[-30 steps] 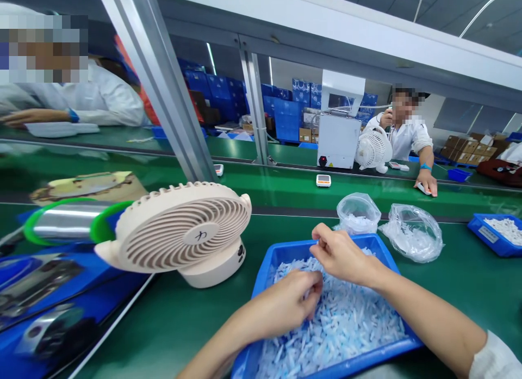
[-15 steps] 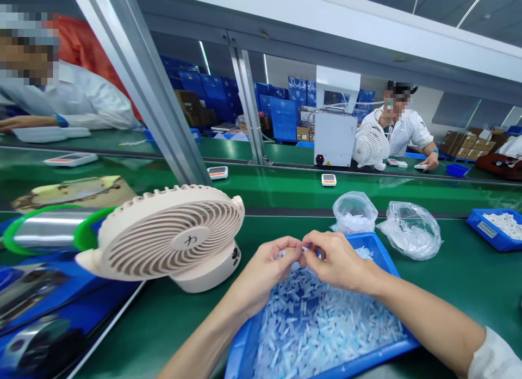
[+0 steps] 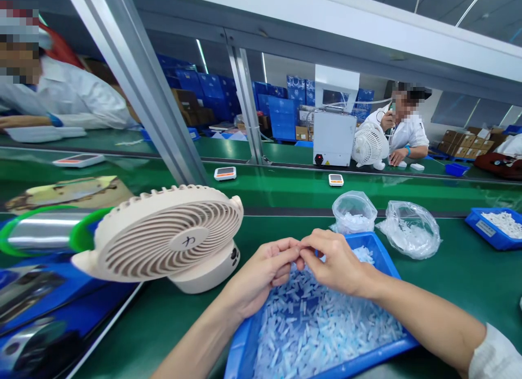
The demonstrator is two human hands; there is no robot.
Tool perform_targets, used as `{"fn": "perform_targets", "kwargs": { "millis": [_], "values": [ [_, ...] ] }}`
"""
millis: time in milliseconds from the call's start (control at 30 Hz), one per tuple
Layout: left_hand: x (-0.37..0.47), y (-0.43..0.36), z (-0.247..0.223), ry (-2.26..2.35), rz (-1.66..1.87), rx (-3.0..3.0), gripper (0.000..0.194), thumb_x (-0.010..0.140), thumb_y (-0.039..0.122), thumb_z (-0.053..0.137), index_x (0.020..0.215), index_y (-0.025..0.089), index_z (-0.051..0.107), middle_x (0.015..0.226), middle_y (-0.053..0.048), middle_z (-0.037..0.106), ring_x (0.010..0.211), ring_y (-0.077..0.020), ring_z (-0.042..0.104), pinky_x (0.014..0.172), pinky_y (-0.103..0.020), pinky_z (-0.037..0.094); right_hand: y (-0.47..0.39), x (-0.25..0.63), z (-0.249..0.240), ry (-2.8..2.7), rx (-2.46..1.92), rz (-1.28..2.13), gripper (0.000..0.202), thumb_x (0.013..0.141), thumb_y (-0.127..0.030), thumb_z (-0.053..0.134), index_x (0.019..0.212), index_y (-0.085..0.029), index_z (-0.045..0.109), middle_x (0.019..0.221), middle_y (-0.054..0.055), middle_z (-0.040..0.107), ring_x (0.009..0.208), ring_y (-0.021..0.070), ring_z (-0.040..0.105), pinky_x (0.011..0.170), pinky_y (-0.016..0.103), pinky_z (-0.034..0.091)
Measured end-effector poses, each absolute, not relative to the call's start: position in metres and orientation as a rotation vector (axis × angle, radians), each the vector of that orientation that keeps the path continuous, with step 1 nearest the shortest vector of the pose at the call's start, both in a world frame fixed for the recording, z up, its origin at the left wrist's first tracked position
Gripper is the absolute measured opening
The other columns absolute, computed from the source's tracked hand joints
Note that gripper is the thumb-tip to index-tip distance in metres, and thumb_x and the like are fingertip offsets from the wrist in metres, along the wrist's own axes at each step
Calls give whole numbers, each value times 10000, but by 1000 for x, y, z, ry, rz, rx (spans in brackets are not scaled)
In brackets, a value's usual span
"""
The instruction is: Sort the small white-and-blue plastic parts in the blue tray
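Both hands meet fingertip to fingertip above a blue tray point(image 3: 389, 256). My left hand point(image 3: 271, 273) is closed in a pinch, its thumb and forefinger pressed together. My right hand point(image 3: 332, 259) pinches at the same spot from the other side. Whatever lies between the fingertips is hidden or too small to make out. Beneath the hands, the tray holds a thick layer of small white and pale blue plastic pieces point(image 3: 330, 327).
A beige fan point(image 3: 179, 237) stands left of the tray, beside a metal spool with green rims point(image 3: 44, 230). Two clear plastic bags point(image 3: 409, 232) of pieces sit behind the tray. A small blue bin point(image 3: 495, 232) is at far right. White devices point(image 3: 335, 180) lie on the green conveyor.
The fingertips have closed more tightly together, and a pale bit seen between them before no longer shows. Devices on the conveyor have shifted right. The co-worker opposite has drawn a hand inward.
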State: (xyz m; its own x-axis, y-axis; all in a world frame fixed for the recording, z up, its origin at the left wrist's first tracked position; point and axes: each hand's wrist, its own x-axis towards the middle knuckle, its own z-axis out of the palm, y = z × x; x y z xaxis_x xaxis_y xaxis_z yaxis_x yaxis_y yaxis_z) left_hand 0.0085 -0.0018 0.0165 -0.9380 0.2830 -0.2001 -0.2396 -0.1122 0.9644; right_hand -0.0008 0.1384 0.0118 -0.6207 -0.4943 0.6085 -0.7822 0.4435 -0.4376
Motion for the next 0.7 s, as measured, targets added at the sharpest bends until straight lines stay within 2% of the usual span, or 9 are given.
{"fn": "perform_targets", "kwargs": {
  "millis": [167, 300, 467, 700],
  "values": [
    [6, -4, 13, 1755, 2135, 69, 232, 623, 324, 629, 606, 121, 519, 505, 31, 494, 380, -3, 184, 360, -163, 124, 138, -3, 6, -2221, 1017, 830, 164, 756, -76, 425, 712, -123, 576, 652, 46, 542, 625, 136, 482, 572, 247, 371],
    [7, -4, 14, 1721, 2162, 61, 231, 616, 318, 640, 600, 118, 526, 500, 34, 488, 383, -2, 193, 358, -154, 135, 138, -2, 6, -2231, 1052, 815, 193, 760, -71, 396, 720, -114, 579, 657, 56, 534, 623, 136, 473, 564, 240, 374],
    [7, -4, 15, 1728, 2217, 29, 210, 608, 300, 643, 632, 117, 545, 501, 34, 485, 387, -5, 199, 357, -151, 145, 137, -1, 8, -2193, 1027, 887, 201, 786, -94, 395, 731, -119, 587, 615, 32, 526, 581, 120, 457, 550, 236, 362],
    [6, -3, 16, 1723, 2200, 68, 233, 621, 317, 642, 585, 121, 520, 493, 26, 490, 396, -12, 196, 360, -150, 153, 138, 1, 13, -2315, 894, 1103, 165, 748, -88, 448, 748, -148, 601, 643, 11, 551, 574, 98, 472, 547, 211, 369]
  ]
}}
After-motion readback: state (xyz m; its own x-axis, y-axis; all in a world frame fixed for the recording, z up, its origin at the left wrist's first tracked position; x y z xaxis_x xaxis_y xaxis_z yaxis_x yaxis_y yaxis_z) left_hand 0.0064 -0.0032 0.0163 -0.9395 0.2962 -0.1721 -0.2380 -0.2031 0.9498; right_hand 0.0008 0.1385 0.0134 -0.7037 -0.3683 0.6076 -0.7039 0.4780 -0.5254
